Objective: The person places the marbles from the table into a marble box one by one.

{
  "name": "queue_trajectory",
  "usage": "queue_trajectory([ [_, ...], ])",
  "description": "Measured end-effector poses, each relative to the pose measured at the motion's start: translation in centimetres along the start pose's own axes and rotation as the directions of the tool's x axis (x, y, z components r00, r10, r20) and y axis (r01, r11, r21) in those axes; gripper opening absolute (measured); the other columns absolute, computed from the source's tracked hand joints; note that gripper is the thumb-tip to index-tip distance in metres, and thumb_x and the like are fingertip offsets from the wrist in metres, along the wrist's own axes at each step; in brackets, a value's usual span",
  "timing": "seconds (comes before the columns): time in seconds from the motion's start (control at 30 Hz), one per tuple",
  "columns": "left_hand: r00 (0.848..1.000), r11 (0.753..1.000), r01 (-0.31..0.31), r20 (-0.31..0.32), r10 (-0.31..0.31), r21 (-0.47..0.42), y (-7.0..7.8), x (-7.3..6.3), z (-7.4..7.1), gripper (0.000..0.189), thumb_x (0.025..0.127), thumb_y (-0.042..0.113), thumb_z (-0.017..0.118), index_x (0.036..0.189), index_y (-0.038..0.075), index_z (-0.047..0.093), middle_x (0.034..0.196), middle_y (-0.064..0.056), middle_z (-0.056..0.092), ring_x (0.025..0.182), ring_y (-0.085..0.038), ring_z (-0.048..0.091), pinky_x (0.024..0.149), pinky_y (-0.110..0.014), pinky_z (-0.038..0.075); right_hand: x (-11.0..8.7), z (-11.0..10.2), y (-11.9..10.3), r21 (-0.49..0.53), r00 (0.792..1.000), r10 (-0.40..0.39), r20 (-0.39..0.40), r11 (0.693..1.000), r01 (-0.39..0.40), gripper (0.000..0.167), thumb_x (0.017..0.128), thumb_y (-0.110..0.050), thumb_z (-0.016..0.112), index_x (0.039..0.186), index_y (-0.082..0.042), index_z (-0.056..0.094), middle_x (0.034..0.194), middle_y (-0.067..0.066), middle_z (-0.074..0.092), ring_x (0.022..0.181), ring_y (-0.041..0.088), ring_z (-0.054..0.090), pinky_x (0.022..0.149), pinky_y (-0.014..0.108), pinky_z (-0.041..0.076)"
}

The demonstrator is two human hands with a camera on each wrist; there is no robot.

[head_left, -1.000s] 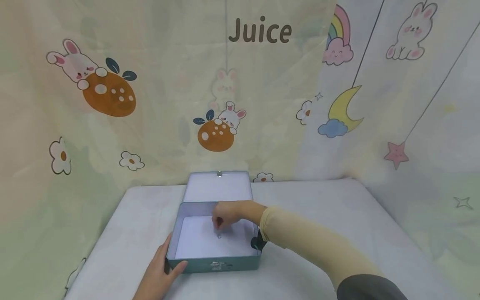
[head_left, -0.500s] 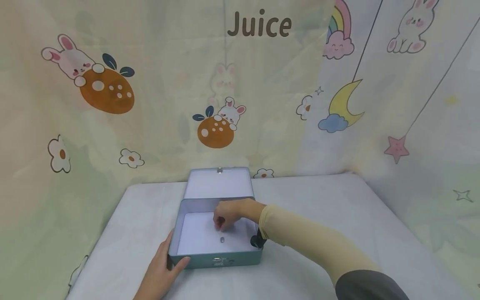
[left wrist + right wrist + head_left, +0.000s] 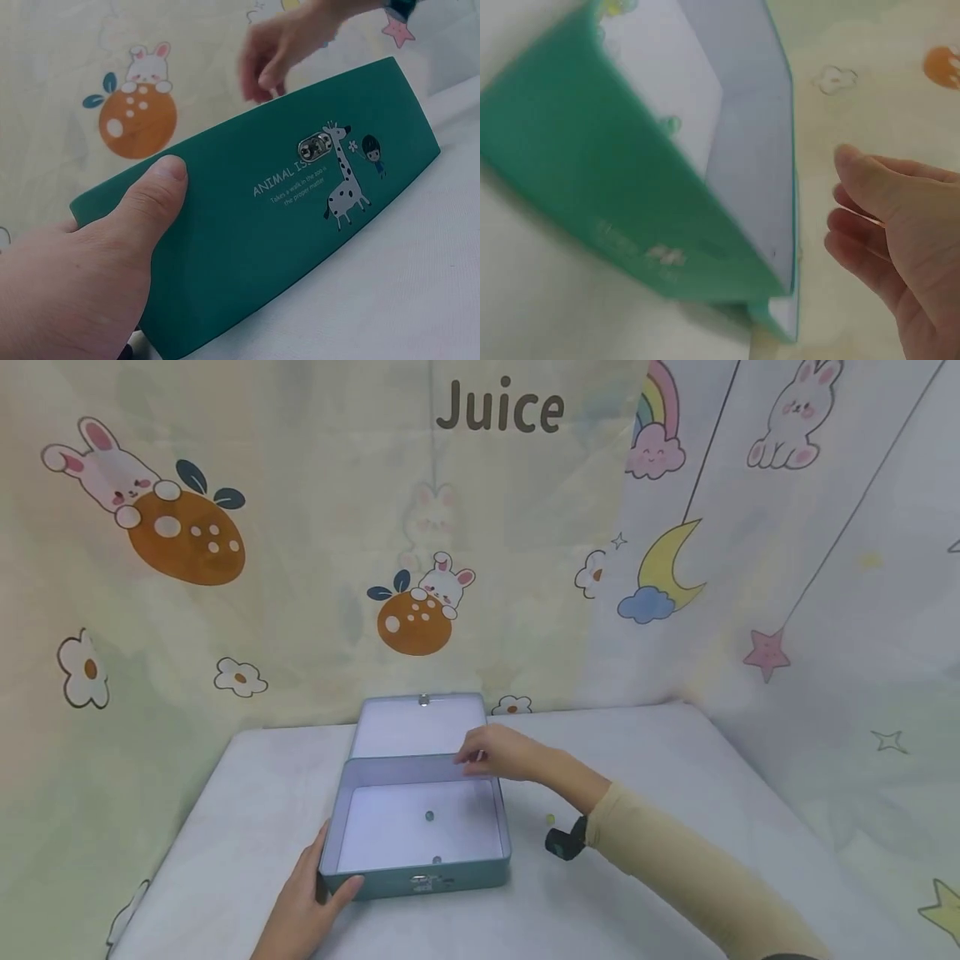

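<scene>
A green tin box with a white inside stands on the table, its lid raised at the back. My left hand grips its front left corner, thumb on the printed front and fingers along the side. Two small glass marbles lie inside, a greenish marble mid-floor and a pale marble by the front wall. In the right wrist view a yellow marble also shows in the box. Over the back right rim hovers my right hand, fingers loosely bent with nothing between them.
On the white table, right of the box, lies a yellow-green marble, close to the black wrist camera in the head view. A printed curtain hangs behind and around the table.
My right hand has let go of a marble, risen out of the box and moved right. A second marble now shows inside, and the one on the table has come into view. The left hand keeps its grip.
</scene>
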State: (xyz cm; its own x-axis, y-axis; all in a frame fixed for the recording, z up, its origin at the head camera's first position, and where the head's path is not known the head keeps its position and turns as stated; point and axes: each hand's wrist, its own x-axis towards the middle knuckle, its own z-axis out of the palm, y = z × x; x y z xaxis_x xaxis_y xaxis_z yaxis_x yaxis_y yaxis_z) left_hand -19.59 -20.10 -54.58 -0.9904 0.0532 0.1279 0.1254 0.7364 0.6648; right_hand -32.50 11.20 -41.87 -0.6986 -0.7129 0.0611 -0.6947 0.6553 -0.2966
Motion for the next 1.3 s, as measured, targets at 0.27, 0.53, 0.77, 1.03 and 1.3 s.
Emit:
queue_trajectory([
  [0.27, 1.000, 1.000, -0.009, -0.018, 0.008, -0.021, 0.1, 0.0, -0.2, 0.093, 0.088, 0.053, 0.060, 0.153, 0.007, 0.013, 0.143, -0.026, 0.037, 0.130, -0.047, 0.039, 0.103, -0.065, 0.034, -7.5, 2.4, 4.0, 0.030, 0.952, 0.270, -0.146, 0.963, -0.269, 0.016, 0.087, -0.021, 0.069, 0.101, -0.014, 0.073, 0.089, -0.009, 0.066, 0.082, 0.004, 0.060, 0.071, 0.017, 0.054],
  [0.53, 1.000, 0.999, -0.002, 0.004, 0.002, -0.035, 0.0, -0.5, 0.2, 0.091, 0.087, 0.051, 0.062, 0.151, 0.005, 0.017, 0.144, -0.027, 0.037, 0.131, -0.048, 0.039, 0.103, -0.064, 0.035, -12.7, 7.4, 5.9, 0.086, 0.943, 0.318, -0.095, 0.947, -0.311, 0.012, 0.083, -0.015, 0.072, 0.094, -0.013, 0.074, 0.085, -0.010, 0.064, 0.078, 0.002, 0.059, 0.067, 0.017, 0.053],
  [0.77, 0.999, 0.998, 0.043, 0.020, -0.042, -0.043, 0.1, -0.6, 0.2, 0.093, 0.086, 0.054, 0.061, 0.152, 0.007, 0.016, 0.145, -0.025, 0.037, 0.131, -0.045, 0.039, 0.104, -0.063, 0.034, -12.9, 7.9, 6.0, 0.036, 0.963, 0.244, -0.117, 0.970, -0.241, 0.009, 0.080, -0.013, 0.073, 0.089, -0.014, 0.074, 0.082, -0.009, 0.064, 0.075, 0.001, 0.059, 0.066, 0.017, 0.053],
  [1.03, 0.999, 0.998, 0.046, 0.005, -0.046, -0.039, 0.3, -0.6, -0.2, 0.093, 0.086, 0.054, 0.061, 0.152, 0.006, 0.016, 0.145, -0.026, 0.036, 0.132, -0.046, 0.038, 0.105, -0.064, 0.033, -12.3, 7.4, 5.6, -0.020, 0.961, 0.257, -0.105, 0.965, -0.260, 0.008, 0.080, -0.013, 0.073, 0.087, -0.016, 0.074, 0.081, -0.010, 0.064, 0.074, 0.001, 0.059, 0.066, 0.017, 0.052],
  [1.3, 0.999, 0.999, 0.029, -0.018, -0.030, -0.040, 0.3, -0.5, 0.0, 0.093, 0.086, 0.055, 0.060, 0.152, 0.008, 0.016, 0.145, -0.026, 0.037, 0.132, -0.047, 0.037, 0.105, -0.065, 0.032, -12.0, 7.1, 5.2, -0.052, 0.956, 0.282, -0.083, 0.957, -0.287, 0.010, 0.079, -0.010, 0.074, 0.088, -0.016, 0.074, 0.082, -0.008, 0.064, 0.074, 0.003, 0.059, 0.064, 0.016, 0.051],
])
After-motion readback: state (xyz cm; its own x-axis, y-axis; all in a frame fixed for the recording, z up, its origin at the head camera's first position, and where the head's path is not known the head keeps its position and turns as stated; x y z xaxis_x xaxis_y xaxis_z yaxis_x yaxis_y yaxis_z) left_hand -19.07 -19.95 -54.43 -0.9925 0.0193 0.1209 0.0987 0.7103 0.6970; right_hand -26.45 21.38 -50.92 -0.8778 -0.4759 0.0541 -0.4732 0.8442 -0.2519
